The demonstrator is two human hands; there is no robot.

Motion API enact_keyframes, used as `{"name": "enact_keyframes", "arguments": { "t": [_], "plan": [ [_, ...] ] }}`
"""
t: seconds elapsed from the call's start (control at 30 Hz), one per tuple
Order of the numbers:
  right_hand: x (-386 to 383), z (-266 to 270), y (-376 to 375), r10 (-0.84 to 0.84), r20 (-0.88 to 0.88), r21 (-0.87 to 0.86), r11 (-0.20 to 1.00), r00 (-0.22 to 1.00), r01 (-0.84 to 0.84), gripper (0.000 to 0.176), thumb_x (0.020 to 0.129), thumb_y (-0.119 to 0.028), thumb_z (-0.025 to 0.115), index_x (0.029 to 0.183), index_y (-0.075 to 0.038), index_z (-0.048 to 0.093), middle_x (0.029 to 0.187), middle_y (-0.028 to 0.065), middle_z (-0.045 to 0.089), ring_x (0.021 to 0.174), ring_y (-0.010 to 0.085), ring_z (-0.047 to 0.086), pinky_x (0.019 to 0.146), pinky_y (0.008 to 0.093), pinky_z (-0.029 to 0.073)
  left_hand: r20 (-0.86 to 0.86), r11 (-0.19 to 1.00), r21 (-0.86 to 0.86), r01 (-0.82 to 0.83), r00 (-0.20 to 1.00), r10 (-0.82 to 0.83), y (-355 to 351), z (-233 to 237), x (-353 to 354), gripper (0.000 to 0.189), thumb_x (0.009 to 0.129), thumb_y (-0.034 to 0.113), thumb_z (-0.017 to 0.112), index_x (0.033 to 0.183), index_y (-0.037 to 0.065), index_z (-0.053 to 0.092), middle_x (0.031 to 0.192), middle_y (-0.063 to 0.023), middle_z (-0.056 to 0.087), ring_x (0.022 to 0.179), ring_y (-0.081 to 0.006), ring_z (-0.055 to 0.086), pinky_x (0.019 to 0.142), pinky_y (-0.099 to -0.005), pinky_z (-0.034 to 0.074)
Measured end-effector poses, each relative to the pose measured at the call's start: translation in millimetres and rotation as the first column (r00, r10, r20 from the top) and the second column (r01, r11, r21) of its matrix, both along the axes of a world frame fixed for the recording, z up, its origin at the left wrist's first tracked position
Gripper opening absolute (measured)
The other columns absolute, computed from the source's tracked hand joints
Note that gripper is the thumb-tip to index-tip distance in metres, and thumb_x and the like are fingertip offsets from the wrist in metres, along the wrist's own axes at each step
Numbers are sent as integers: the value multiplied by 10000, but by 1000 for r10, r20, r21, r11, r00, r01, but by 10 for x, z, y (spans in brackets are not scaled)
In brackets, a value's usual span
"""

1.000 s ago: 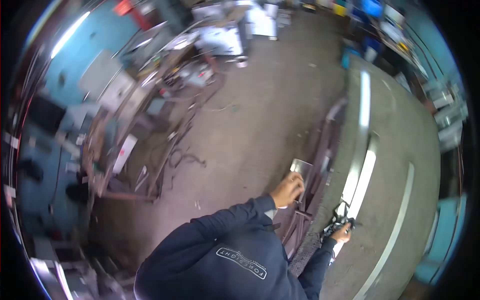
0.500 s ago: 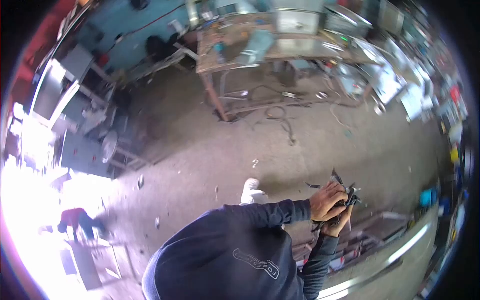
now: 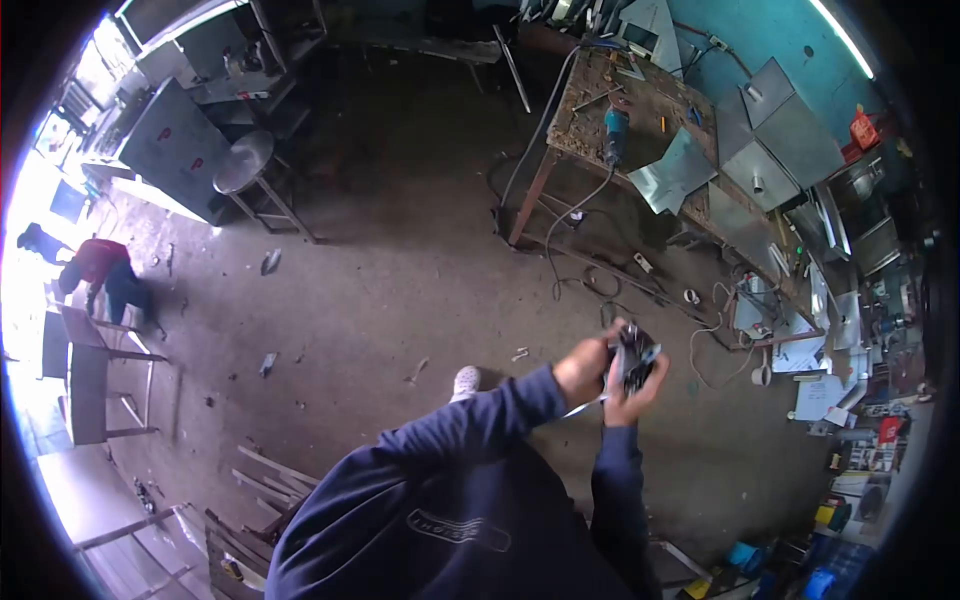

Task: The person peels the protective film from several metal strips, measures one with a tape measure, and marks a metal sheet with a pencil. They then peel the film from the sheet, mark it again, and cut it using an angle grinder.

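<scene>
In the head view, my left hand and my right hand are close together in front of my body. Between them is a bundle of dark, thin strips, perhaps metal offcuts. The fingers of both hands are closed around it, the left on its left side and the right from below and the right. A thin pale strip sticks out below my left hand. The exact kind of the pieces is too small to make out.
A wooden workbench at the upper right bears a teal power tool and sheet metal. Cables trail on the floor beneath. A round stool stands upper left. A person in red bends down at far left.
The view has swung to the right, so the workbench shows more to the right. The bundle stays in both hands, its pieces now closer together instead of splayed out.
</scene>
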State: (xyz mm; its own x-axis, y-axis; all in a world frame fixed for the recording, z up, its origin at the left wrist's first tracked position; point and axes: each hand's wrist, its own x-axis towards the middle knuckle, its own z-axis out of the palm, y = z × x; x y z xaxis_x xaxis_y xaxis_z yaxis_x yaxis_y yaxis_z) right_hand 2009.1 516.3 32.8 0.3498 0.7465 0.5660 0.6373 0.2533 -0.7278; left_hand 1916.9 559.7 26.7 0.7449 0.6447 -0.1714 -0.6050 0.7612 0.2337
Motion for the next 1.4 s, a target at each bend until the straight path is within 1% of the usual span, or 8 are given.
{"name": "enact_keyframes", "arguments": {
  "t": [0.13,0.27,0.3,0.4,0.7,1.0,1.13,1.4],
  "plan": [
    [-276,110,907,84,-878,-32,972,472,-233,343,911,-270,610,1139,-29,521,1030,124,645,838,188,630,758,341,520,-503,659,747,-92,570,650,160,-2,-513,663,953,448,538,1395,-20,379,1324,-200,493,1231,-322,479,1068,-399,352],
    [-635,246,1156,33,-983,161,623,-180,-765,373,963,-315,541,1188,-18,524,1070,79,627,842,159,626,758,294,536,-22,26,986,162,-25,999,284,157,-925,881,757,480,733,1423,31,372,1429,-284,344,1341,-459,328,1098,-545,271],
    [-855,-5,1131,391,-903,126,634,175,-763,380,975,-352,517,1177,-32,541,1060,64,624,834,153,627,757,284,535,101,-93,954,284,-14,995,386,146,-1007,779,789,461,707,1402,71,425,1436,-283,345,1348,-462,328,1082,-579,277],
    [-896,-95,1325,-249,-950,82,379,-187,-922,408,980,-436,495,1160,-79,578,993,26,610,869,126,608,791,267,510,316,-283,897,340,-45,948,612,196,-1176,387,826,338,687,1053,27,652,1113,-218,616,1011,-414,599,922,-518,443],
    [33,143,1251,443,-830,-29,574,340,-818,554,851,-101,719,1325,-33,440,1141,42,573,997,111,541,865,265,452,-248,156,721,-675,-41,968,1816,337,-188,272,1028,209,463,888,11,585,786,29,547,709,-47,475,634,-207,401],
    [2013,276,1973,87,51,165,982,995,-94,436,810,-341,732,1124,-75,587,1236,193,478,1181,343,462,1009,460,357,-376,626,704,-335,572,729,2096,252,2068,380,1030,379,421,1022,49,609,900,-25,609,791,-103,551,712,-244,455],
    [2501,34,2209,41,-510,21,999,859,-35,418,811,-271,760,1065,-78,490,1076,84,533,960,172,531,848,314,446,-664,999,38,-27,746,45,2070,454,2579,576,999,535,378,1303,70,531,1113,-55,606,1014,-131,580,853,-292,475],
    [3354,-558,2473,-134,-778,-86,990,613,108,260,850,-173,734,964,-34,547,943,30,559,850,109,512,746,246,428,-628,616,693,375,734,259,2694,-45,2742,557,977,451,509,1363,49,479,1044,-103,634,1041,-140,563,868,-277,473]
  ]
}}
